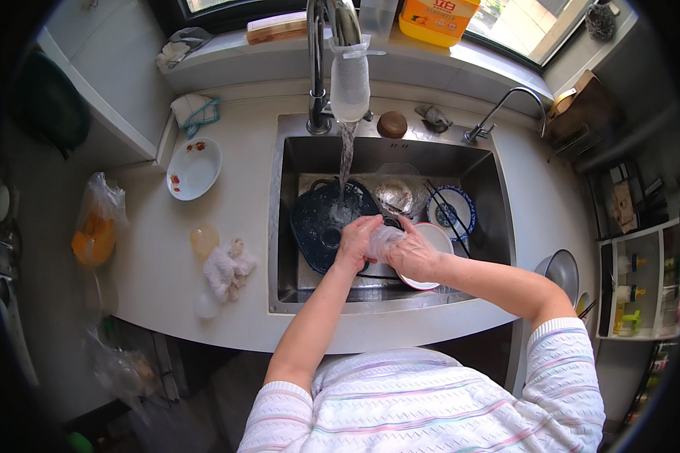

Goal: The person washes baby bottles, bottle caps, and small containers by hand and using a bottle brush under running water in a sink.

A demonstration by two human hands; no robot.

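Observation:
Over the stainless steel sink [490, 170], my left hand [356, 243] and my right hand [418, 255] grip a translucent whitish item [384, 240] between them. It may be a cup or crumpled plastic; its ends are hidden by my fingers. Water [347, 150] runs from the tap into a dark blue basin [311, 226], just beyond my left hand. Partly under my right hand lies a white plate with a red rim [439, 238]. Behind it sit a clear bowl [398, 195] and a blue-and-white bowl [464, 198] crossed by black chopsticks [449, 209].
A chrome tap [317, 79] with a translucent sleeve [351, 85] rises behind the sink. On the left counter are a white flowered bowl [194, 169], a crumpled cloth [226, 272] and a bag of orange pieces [94, 238]. A smaller tap [515, 93] stands right of the sink, a metal bowl [564, 274] nearer.

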